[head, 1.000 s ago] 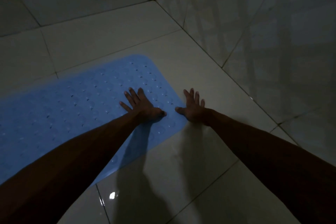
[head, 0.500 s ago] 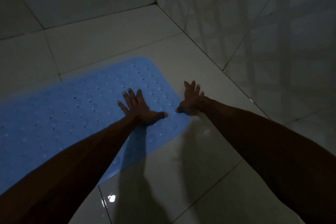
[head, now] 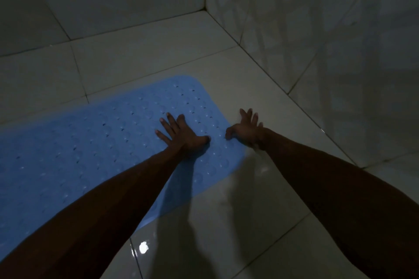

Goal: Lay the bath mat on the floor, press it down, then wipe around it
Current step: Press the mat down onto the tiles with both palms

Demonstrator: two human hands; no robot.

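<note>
A blue rubber bath mat (head: pixel 95 142) with small holes and round bumps lies flat on the pale tiled floor (head: pixel 226 222), running off the left edge of the view. My left hand (head: pixel 181 135) rests palm down on the mat near its right end, fingers spread. My right hand (head: pixel 246 129) sits at the mat's right edge, thumb on the mat and fingers raised over the floor tile, holding nothing. The room is dim.
Tiled walls (head: pixel 317 29) meet in a corner at the upper right, close to the mat's far end. Glossy floor tiles with dark grout lines surround the mat, and a bright glint (head: pixel 142 247) shows on the near tile.
My right hand has slid away from me along the mat's right edge and its fingers have lifted. My left hand has stayed flat on the mat.
</note>
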